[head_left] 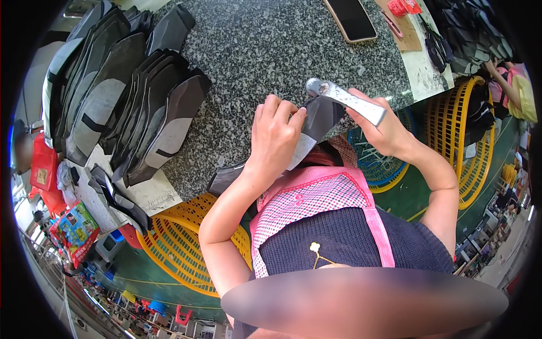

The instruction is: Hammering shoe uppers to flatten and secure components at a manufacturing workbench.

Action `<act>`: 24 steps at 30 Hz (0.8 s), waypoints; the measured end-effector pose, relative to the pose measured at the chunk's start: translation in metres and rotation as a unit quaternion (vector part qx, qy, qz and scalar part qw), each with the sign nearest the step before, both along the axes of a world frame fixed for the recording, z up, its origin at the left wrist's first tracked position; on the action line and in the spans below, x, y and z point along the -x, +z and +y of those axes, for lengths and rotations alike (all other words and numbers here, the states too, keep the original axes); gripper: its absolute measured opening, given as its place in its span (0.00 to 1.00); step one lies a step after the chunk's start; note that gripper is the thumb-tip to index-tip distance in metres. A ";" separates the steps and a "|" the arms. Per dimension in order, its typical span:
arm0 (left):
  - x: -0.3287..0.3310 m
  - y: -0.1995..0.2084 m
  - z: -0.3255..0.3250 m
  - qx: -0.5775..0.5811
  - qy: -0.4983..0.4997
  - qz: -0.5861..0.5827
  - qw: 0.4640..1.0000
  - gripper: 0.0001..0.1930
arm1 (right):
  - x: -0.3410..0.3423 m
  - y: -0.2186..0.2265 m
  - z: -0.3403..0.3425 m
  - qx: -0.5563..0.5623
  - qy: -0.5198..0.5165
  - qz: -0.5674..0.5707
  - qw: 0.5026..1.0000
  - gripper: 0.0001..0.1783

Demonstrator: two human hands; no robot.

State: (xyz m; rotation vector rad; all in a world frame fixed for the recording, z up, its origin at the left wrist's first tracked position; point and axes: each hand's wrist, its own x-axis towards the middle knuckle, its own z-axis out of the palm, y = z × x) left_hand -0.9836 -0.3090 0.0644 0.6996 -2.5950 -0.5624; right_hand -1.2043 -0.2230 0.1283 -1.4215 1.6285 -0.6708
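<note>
My left hand point(276, 133) is closed on a dark grey piece point(327, 116) with a lighter grey panel, like a shoe upper, at the near edge of the speckled stone table point(254, 51). One end of this piece shows left of my left forearm. In my right hand point(387, 127) is a hammer point(350, 101) with a silver metal head. Its rounded face hangs over or rests against the dark piece near my left fingertips; contact is unclear. The hammer's handle is mostly hidden.
Stacks of similar grey pieces point(113, 85) stand on the left. A phone point(353, 20) lies at the far edge, with scissors point(435, 51) and more dark pieces point(471, 31) to the right. Yellow baskets point(186, 243) flank me below the table; a blue one point(375, 158) holds thin strips.
</note>
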 end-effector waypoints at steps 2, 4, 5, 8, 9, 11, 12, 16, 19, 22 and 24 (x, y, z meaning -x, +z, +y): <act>0.002 0.000 -0.001 -0.004 -0.008 -0.003 1.000 0.12 | 0.004 -0.015 0.004 0.038 0.013 -0.002 0.999 0.10; 0.002 0.000 0.000 -0.005 -0.006 -0.007 1.000 0.12 | 0.008 -0.021 0.003 -0.023 0.061 0.043 0.997 0.13; 0.001 0.000 0.001 -0.004 -0.003 -0.010 1.000 0.13 | 0.008 -0.020 0.002 -0.021 0.053 0.037 0.998 0.13; 0.002 -0.001 0.001 0.003 0.010 0.001 1.000 0.10 | -0.001 -0.013 0.006 0.067 0.005 -0.020 0.997 0.08; 0.001 0.000 0.002 0.002 0.012 0.000 1.000 0.10 | 0.001 -0.011 0.003 -0.036 0.063 0.028 0.997 0.09; 0.000 0.003 -0.003 -0.146 0.079 0.022 0.986 0.06 | -0.001 -0.017 0.004 -0.007 0.091 0.069 0.993 0.10; 0.000 0.005 -0.004 -0.146 0.077 0.022 0.986 0.06 | -0.001 -0.018 0.004 -0.005 0.086 0.077 0.993 0.10; -0.002 0.009 0.007 -0.116 0.089 0.006 0.989 0.05 | 0.003 -0.006 -0.007 -0.038 0.065 0.004 0.997 0.08; -0.001 0.013 0.012 0.058 0.050 -0.039 0.996 0.06 | -0.002 -0.001 0.000 0.036 0.077 0.031 0.996 0.09; -0.008 0.015 -0.004 -0.161 0.083 -0.026 0.983 0.05 | -0.005 -0.015 0.003 -0.007 0.105 0.091 0.990 0.09; -0.013 0.015 -0.006 -0.253 0.096 -0.042 0.962 0.05 | -0.002 -0.014 -0.002 -0.022 0.100 0.078 0.992 0.11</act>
